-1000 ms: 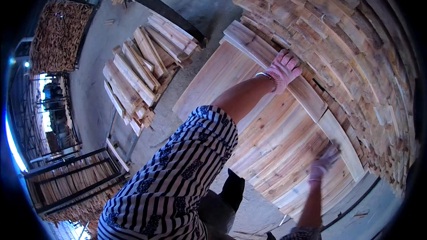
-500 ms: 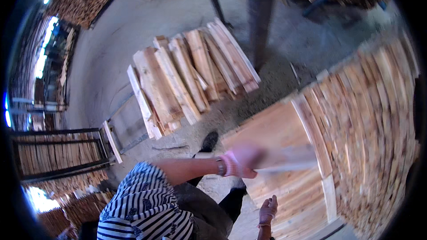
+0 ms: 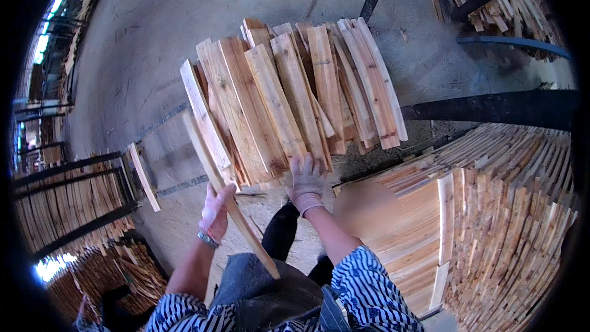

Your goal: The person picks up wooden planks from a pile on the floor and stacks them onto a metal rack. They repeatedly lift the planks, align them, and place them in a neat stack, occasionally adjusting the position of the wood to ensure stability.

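Observation:
My left hand (image 3: pixel 216 209), in a pale glove, is closed around a narrow wooden board (image 3: pixel 206 154), which slants from the pile's left side down toward my lap. Ahead lies a pile of rough-sawn boards (image 3: pixel 258 101), mostly side by side with their near ends toward me. My gloved right hand (image 3: pixel 306 185) is at the near ends of the middle boards, fingers spread and stretched out. Its fingertips overlap a board end; whether they press on it I cannot tell.
To the right rises a large stack of boards (image 3: pixel 510 227), with a flat layer of boards (image 3: pixel 399 258) beside it. A dark metal beam (image 3: pixel 491 109) reaches in above that stack. A dark rack with boards (image 3: pixel 74 206) stands at left, near a single upright board (image 3: pixel 144 177).
My left hand has swung from the right-hand stack to the pile's left side and now holds a board. My right hand has moved up to the pile. The view has turned.

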A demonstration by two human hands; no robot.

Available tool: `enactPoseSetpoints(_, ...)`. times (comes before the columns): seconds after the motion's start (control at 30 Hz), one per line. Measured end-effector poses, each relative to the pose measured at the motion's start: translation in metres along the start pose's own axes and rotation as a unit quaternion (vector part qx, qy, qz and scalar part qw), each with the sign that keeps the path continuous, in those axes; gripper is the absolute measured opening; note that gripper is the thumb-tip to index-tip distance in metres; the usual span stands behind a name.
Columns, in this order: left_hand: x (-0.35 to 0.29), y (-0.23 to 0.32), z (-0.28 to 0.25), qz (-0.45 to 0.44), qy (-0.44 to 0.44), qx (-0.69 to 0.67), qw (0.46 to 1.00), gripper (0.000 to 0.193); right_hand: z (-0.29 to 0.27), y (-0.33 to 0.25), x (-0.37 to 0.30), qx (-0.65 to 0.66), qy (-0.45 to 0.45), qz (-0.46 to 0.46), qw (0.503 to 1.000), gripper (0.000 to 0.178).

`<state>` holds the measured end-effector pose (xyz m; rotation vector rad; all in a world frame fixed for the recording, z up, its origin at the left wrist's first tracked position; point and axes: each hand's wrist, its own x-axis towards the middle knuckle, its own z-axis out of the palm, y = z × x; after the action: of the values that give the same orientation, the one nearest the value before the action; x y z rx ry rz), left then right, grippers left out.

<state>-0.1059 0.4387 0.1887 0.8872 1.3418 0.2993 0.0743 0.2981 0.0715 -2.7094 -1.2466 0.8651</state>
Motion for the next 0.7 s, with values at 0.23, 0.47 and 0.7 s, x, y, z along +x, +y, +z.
enactPoseSetpoints(0.23,-0.001,-0.008,-0.002,-0.072,-0.016,-0.01,0.997,0.052,0.013,-0.001,0.02,0.089,0.036,0.103,0.99,0.09)
enactPoseSetpoints(0.47,-0.008,0.014,0.057,-0.077,-0.178,0.04,0.98,0.067,-0.049,0.082,-0.116,0.675,-0.143,0.047,0.722,0.095)
enactPoseSetpoints(0.7,-0.08,0.017,0.155,0.145,-0.33,0.371,0.856,0.093,-0.106,0.104,-0.372,0.875,-0.07,0.085,0.472,0.092)
